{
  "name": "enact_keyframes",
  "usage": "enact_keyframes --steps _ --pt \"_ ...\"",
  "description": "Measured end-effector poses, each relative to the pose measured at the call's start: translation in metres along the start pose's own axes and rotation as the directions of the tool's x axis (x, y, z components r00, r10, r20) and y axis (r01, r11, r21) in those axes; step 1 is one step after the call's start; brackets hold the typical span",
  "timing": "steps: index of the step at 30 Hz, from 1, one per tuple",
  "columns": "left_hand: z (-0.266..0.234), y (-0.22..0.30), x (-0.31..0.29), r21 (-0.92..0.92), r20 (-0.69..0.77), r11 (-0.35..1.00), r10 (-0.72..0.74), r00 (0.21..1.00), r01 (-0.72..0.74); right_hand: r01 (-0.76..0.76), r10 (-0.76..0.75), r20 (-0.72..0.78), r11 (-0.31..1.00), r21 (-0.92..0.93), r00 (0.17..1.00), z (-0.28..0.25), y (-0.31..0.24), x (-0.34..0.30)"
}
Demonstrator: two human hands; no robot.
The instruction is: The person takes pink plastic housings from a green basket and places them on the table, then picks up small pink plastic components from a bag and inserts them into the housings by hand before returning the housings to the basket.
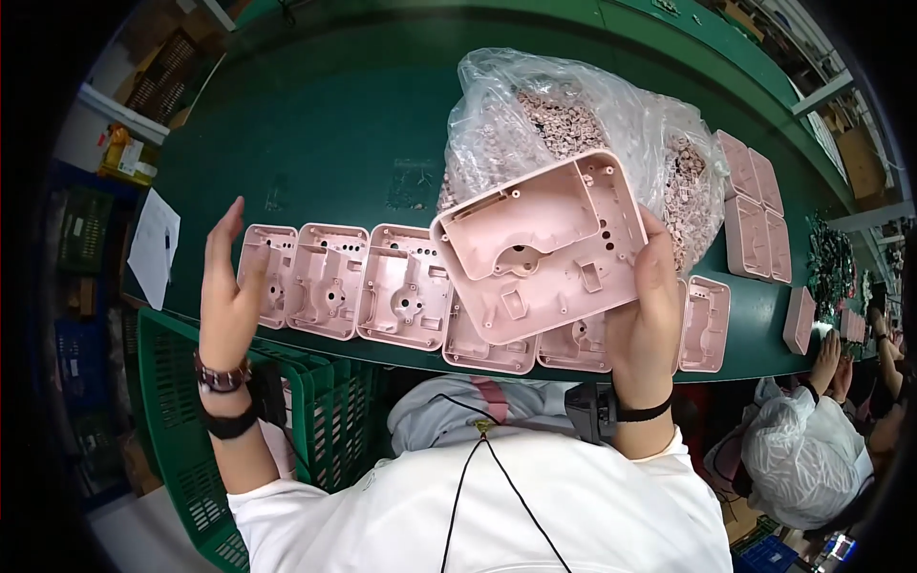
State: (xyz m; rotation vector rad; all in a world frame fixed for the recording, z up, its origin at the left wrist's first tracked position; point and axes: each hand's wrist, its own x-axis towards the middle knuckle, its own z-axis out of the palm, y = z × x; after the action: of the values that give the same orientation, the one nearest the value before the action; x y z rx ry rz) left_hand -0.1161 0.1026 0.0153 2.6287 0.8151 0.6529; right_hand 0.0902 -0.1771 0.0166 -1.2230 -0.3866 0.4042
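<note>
A pink plastic housing (554, 296), open side up, is held tilted above the table by my right hand (648, 315), whose thumb lies over its right edge. Inside it show ribs, posts and several small holes. My left hand (232, 286) is raised with fingers apart, beside the leftmost housing (270, 277) of a row along the table's near edge. More of that row are a second housing (329, 282) and a third housing (405, 286). The held piece partly covers others behind it. Past it lie clear plastic bags (573, 105) full of small pink parts.
More pink housings (757, 215) stand stacked at the right on the green table (325, 143). A paper sheet with a pen (155, 244) lies at the left edge. Green crates (315, 411) sit below. A co-worker's hands (829, 363) are at far right.
</note>
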Motion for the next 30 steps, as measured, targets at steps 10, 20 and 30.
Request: enact_keyframes --steps 10,20,30 --pt "-0.003 0.090 -0.099 -0.458 0.427 0.804 0.574 0.699 -0.380 0.631 -0.405 0.538 0.695 -0.344 0.739 0.134 -0.063 0.112" --pt "-0.014 0.040 -0.165 -0.234 0.310 0.963 0.205 0.928 -0.134 0.006 0.363 0.598 0.852 -0.524 0.714 0.345 0.148 0.135" --pt "-0.007 0.033 -0.163 -0.180 0.365 0.954 0.292 0.884 -0.241 0.641 -0.051 0.684 0.406 -0.651 0.727 0.313 0.135 0.222"
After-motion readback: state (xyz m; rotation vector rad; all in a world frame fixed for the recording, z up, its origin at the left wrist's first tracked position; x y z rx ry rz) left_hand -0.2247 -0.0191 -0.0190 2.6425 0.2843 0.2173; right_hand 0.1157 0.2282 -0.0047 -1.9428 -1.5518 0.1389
